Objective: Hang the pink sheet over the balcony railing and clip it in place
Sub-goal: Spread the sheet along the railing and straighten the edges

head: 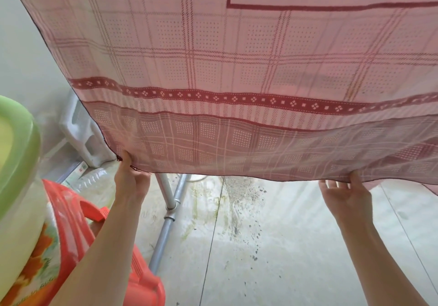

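The pink sheet [213, 63], checked with dark red bands, hangs spread across the upper view, its lower hem near my hands. My left hand [131, 180] pinches the hem at its lower left corner. Further right, my right hand [347, 194] grips the same hem, thumb over the cloth. The sheet covers the railing, so it is hidden. No clip shows.
A green-rimmed tub [16, 163] stands on a red plastic stool [99, 222] at the left. A grey metal pipe [169, 213] slants down behind the sheet. White containers and plastic bottles [90, 139] lie at the wall. Below is stained pale floor [272, 246].
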A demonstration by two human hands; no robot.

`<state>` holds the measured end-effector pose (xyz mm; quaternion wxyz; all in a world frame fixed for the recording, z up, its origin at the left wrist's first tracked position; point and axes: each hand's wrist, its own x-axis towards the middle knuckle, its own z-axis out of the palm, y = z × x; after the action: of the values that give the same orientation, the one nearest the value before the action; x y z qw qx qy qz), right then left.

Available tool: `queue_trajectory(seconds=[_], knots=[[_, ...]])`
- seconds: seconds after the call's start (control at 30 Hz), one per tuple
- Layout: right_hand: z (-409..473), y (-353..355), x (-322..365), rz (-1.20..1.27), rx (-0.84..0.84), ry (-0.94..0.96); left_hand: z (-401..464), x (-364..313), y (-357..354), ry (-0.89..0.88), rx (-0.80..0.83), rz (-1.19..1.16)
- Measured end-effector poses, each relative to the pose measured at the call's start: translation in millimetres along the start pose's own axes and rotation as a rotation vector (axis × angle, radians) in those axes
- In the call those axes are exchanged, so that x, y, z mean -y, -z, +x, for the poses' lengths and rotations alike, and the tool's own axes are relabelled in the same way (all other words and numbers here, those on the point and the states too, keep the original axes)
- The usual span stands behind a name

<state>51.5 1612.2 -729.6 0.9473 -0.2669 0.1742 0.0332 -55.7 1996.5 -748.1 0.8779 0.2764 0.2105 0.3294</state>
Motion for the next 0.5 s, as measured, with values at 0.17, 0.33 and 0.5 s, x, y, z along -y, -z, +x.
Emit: queue_trajectory(seconds=[0.17, 0.33, 0.5], knots=[[2.1, -3.7, 0.5, 0.063, -0.012, -0.019, 0.4, -2.2, -0.6, 0.018, -0.02, -0.038], [3.9, -1.7, 1.0, 0.067, -0.019, -0.021, 1.9, -0.8, 4.5, 0.024, 0.003, -0.037], [4.8, 2.3, 8.0, 0.106, -0.04, 0.003, 4.4, 2.3, -1.3, -0.064, -0.096, 0.09]])
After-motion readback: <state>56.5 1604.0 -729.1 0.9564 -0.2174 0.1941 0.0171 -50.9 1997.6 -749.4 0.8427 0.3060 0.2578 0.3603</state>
